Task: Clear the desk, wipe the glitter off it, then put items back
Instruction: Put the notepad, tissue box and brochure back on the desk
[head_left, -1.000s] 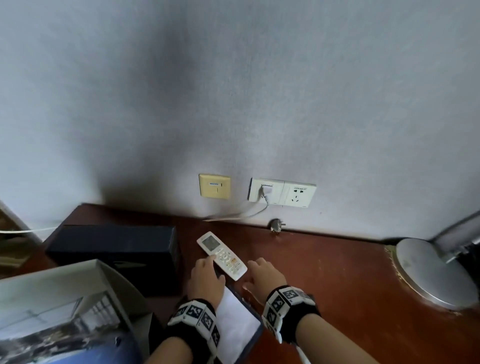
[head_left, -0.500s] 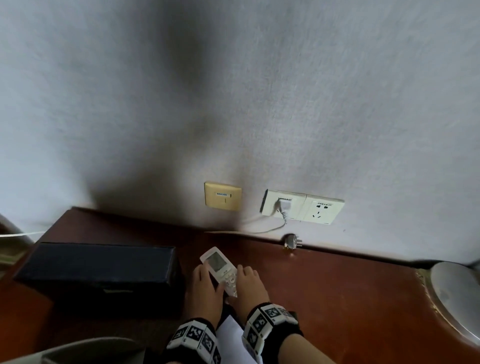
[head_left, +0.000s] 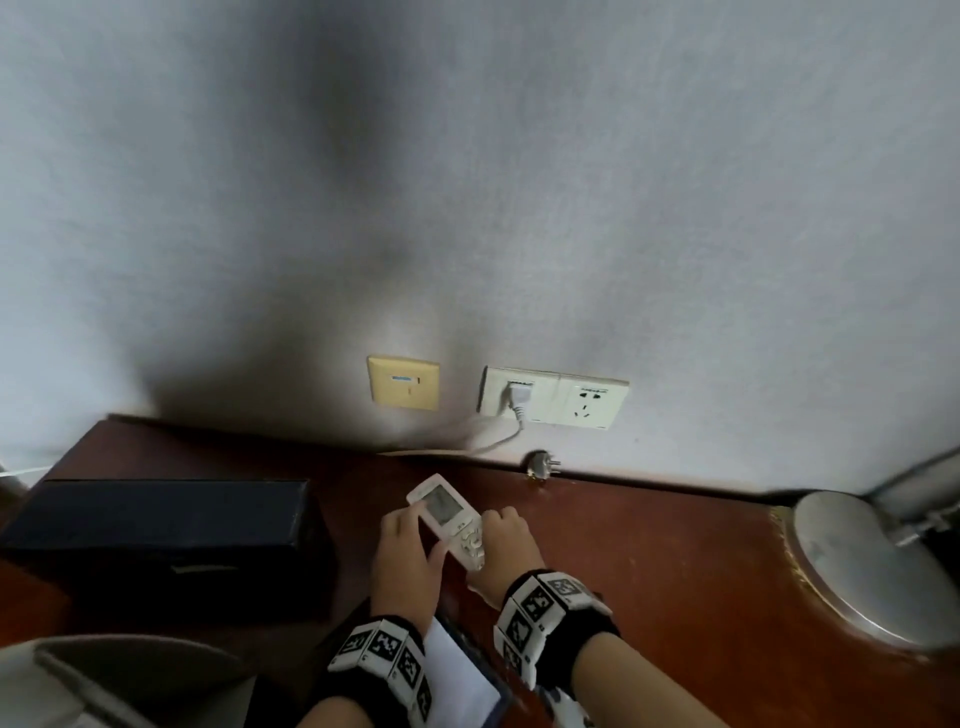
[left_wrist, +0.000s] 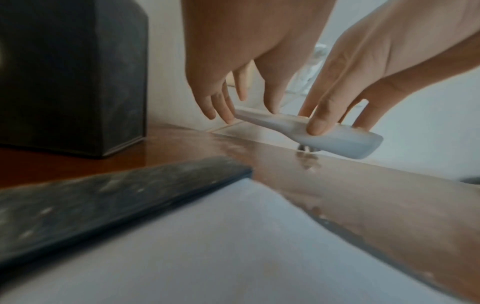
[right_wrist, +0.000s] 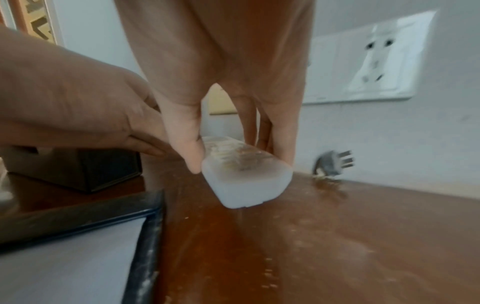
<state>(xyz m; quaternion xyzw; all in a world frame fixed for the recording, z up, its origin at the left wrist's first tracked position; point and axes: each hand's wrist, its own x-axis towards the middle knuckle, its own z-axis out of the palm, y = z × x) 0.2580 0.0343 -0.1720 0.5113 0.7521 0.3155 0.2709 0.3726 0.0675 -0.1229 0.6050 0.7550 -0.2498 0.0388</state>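
A white remote control with a small screen is held just above the red-brown desk, its near end raised. My right hand pinches its near end, thumb on one side and fingers on the other. At the remote's left edge, my left hand holds it with curled fingers, its thumb lying over the buttons. In the left wrist view the remote hangs clear of the wood. Pale glitter specks dot the desk.
A dark folder with a white sheet lies under my wrists. A long dark box stands to the left, a lamp's metal base to the right. A loose plug lies by the wall under the sockets.
A second ago the remote lay flat with my hands just reaching it. Both hands have since closed round it and raised it off the desk. The head view has tilted up.
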